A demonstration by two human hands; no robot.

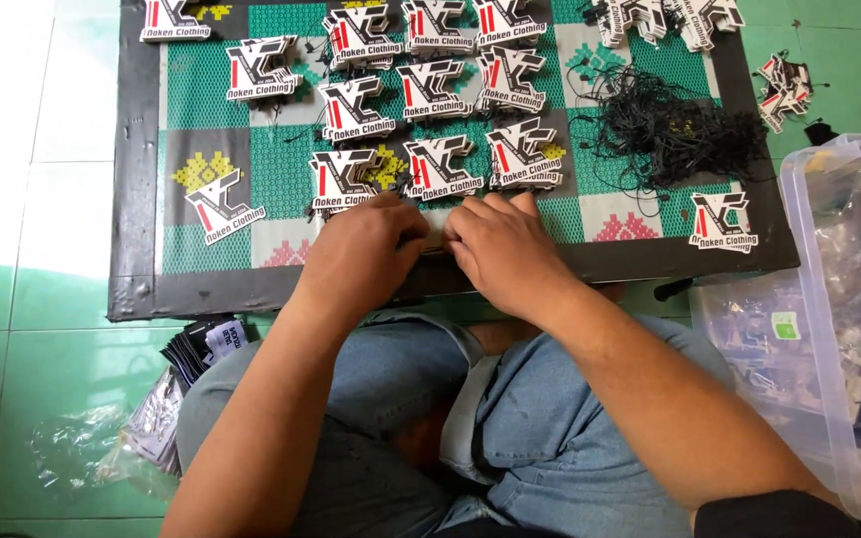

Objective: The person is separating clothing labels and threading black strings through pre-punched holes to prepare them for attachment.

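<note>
Your left hand [356, 254] and right hand [500, 249] curl together, fingers pinched on something small at the mat's [181, 284] near edge, just below the stacked tags [440, 169]; what they grip, I cannot tell. A careless sweep could, I judge, topple those stacks or snag the black string pile [670, 130].

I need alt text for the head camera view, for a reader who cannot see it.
A seated person's left hand and right hand meet at the near edge of a green patterned mat, their fingers hiding what they work on. Stacks of black, white and red die-cut tags lie in rows beyond them, beside a tangle of black strings.
</note>
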